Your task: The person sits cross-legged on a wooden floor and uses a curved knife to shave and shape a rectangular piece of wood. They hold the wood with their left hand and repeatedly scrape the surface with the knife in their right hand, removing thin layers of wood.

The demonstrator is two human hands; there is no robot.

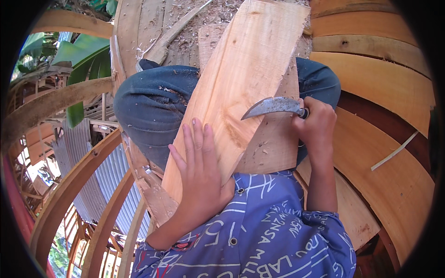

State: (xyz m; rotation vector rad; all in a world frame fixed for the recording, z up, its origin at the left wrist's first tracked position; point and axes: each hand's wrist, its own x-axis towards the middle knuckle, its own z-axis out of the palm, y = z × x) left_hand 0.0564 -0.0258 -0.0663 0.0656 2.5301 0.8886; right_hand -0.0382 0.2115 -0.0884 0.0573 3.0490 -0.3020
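A broad, pale wooden board (241,60) slants across my lap, its near end close to my body. My left hand (199,160) lies flat on the near part of the board, fingers stretched forward. In my right hand (317,120) is a knife with a curved, worn grey blade (271,107); my fingers wrap its dark handle. The blade points left and lies over the board's right side, near a knot in the grain. Whether its edge touches the wood I cannot tell. Beneath the board, a second wooden plank (276,143) shows at the right.
Wood shavings (208,14) litter the planks ahead, where a long stick (169,39) lies. Wide boards (371,83) line the right side, with a thin wood strip (394,151) on them. At left, wooden rails (88,169) border a drop toward corrugated metal sheets (116,185).
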